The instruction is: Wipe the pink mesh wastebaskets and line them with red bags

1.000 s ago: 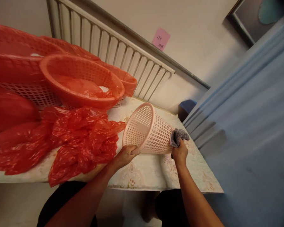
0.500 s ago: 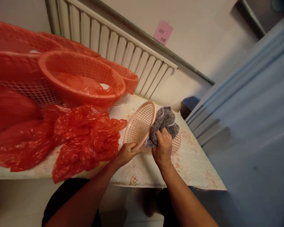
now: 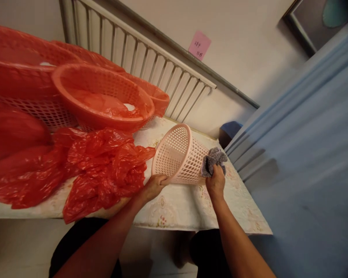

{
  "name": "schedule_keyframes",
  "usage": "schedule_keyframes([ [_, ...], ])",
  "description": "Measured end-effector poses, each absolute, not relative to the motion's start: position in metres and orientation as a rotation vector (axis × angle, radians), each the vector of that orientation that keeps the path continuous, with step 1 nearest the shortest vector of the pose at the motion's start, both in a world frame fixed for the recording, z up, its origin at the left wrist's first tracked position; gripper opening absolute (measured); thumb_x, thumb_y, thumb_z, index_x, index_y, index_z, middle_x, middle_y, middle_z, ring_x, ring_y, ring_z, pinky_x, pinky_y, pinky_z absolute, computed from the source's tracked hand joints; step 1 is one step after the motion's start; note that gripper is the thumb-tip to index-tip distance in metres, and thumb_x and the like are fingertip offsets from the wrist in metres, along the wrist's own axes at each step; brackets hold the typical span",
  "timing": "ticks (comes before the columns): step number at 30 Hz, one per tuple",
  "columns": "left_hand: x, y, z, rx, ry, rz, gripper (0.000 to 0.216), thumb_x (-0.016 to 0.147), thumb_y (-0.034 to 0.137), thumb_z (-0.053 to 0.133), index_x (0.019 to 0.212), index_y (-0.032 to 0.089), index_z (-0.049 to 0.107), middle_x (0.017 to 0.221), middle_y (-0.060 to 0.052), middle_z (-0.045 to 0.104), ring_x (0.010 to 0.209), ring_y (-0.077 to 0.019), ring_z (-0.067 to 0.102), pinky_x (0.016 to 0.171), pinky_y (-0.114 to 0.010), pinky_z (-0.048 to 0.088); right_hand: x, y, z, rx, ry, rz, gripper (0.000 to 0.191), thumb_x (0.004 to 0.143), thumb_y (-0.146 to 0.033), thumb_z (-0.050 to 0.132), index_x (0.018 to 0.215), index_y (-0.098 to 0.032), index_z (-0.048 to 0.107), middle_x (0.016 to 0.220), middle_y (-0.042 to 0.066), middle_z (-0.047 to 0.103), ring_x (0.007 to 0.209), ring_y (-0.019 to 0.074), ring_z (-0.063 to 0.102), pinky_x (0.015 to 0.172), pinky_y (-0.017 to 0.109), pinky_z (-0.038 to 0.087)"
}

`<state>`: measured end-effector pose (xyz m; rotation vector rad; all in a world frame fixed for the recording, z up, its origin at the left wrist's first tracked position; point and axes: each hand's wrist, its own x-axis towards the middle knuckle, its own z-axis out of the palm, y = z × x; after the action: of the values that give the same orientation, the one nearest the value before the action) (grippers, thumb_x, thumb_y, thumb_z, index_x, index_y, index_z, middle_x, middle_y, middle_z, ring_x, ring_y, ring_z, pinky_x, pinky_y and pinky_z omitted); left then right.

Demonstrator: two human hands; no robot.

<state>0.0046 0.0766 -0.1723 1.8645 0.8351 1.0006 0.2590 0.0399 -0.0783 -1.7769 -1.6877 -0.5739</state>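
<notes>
A pale pink plastic wastebasket [image 3: 193,162] with a lattice of holes lies on its side on the table, its mouth facing left. My left hand [image 3: 154,187] grips the lower part of its rim, thumb on the edge. Bunched in my right hand [image 3: 216,183] is a grey cleaning cloth [image 3: 213,160] with a lighter edging. The cloth is against the basket's base end at the right and hides part of it. My right fingers are closed round the cloth.
Larger wastebaskets lined with red plastic bags [image 3: 104,96] stand at the left. A crumpled red bag [image 3: 107,166] lies before them. A radiator [image 3: 139,50] runs behind the table [image 3: 179,212]. A blue curtain [image 3: 295,154] hangs at the right, near a dark blue object [image 3: 230,129].
My right hand has moved the cloth rightward, from beside the basket's rim along its side to the base end. The left hand keeps its hold on the rim.
</notes>
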Motion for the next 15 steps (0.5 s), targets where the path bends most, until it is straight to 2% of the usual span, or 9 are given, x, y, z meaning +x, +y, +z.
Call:
schedule_keyframes([
  [4,0.007,0.069,-0.168,1.878,0.758,1.015,0.027,0.083,0.031,0.051,0.061,0.015,0.049,0.065,0.003,0.047,0.065,-0.0111,0.044,0.059,-0.021,0.033,0.283,0.034,-0.084,-1.897,-1.498,-0.456,0.029,0.072,-0.016,0.042,0.093,-0.014,0.061,0.086,0.007,0.058,0.083,0.0216,0.050,0.075,0.032,0.038],
  [9,0.003,0.062,-0.162,1.774,0.774,0.985,0.029,0.082,0.036,0.053,0.062,0.015,0.049,0.064,0.005,0.044,0.063,-0.0102,0.041,0.056,-0.020,0.031,0.245,0.023,-0.065,-1.852,-1.519,-0.515,0.031,0.074,-0.017,0.043,0.098,-0.017,0.062,0.087,0.006,0.059,0.086,0.0227,0.052,0.076,0.032,0.039],
  [12,0.003,0.060,-0.160,1.736,0.737,0.991,0.029,0.082,0.037,0.055,0.064,0.014,0.052,0.062,0.005,0.044,0.062,-0.0100,0.041,0.055,-0.020,0.031,0.197,0.015,-0.054,-1.707,-1.734,-0.520,0.031,0.074,-0.014,0.045,0.100,-0.019,0.061,0.094,0.008,0.059,0.095,0.0243,0.053,0.081,0.035,0.040],
  [15,0.004,0.058,-0.161,1.708,0.769,1.042,0.028,0.080,0.037,0.057,0.067,0.014,0.055,0.061,0.005,0.045,0.061,-0.0096,0.041,0.056,-0.020,0.032,0.157,0.010,-0.052,-1.505,-1.938,-0.609,0.047,0.071,-0.008,0.044,0.116,-0.018,0.055,0.113,0.013,0.056,0.115,0.0286,0.046,0.092,0.043,0.036],
])
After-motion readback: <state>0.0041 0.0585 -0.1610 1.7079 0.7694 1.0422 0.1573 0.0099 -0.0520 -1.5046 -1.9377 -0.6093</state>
